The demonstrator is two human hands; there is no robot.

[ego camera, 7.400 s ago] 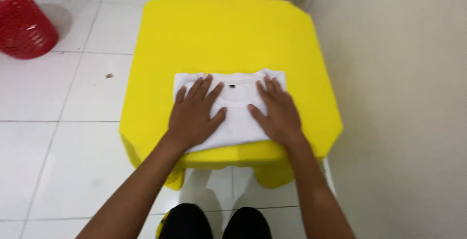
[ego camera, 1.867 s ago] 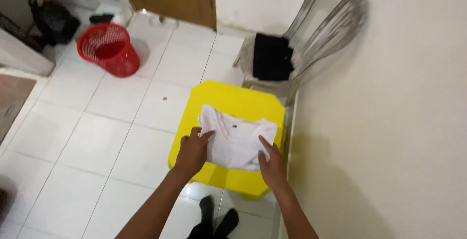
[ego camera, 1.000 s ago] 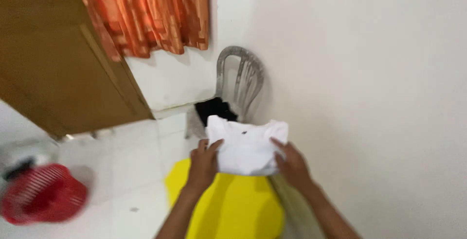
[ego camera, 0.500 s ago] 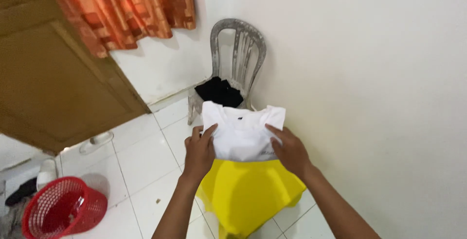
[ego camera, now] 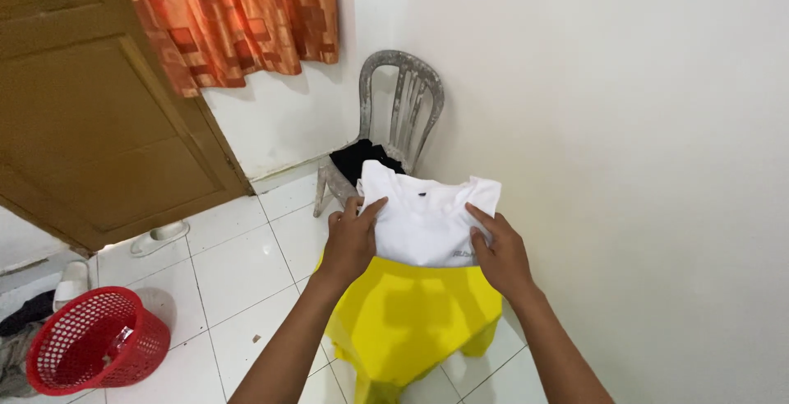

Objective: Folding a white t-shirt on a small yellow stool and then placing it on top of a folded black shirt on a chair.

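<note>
while both hands hold a folded white shirt (ego camera: 427,227), a grey chair (ego camera: 400,116) stands beyond.

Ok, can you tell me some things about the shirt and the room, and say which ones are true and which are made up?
1. Both hands, left hand and right hand, hold the folded white shirt. True.
2. The table is blue. False: it is yellow.
3. Dark clothes lie on the grey chair. True.
4. The basket is green. False: it is red.
5. The curtain is orange. True.
</note>
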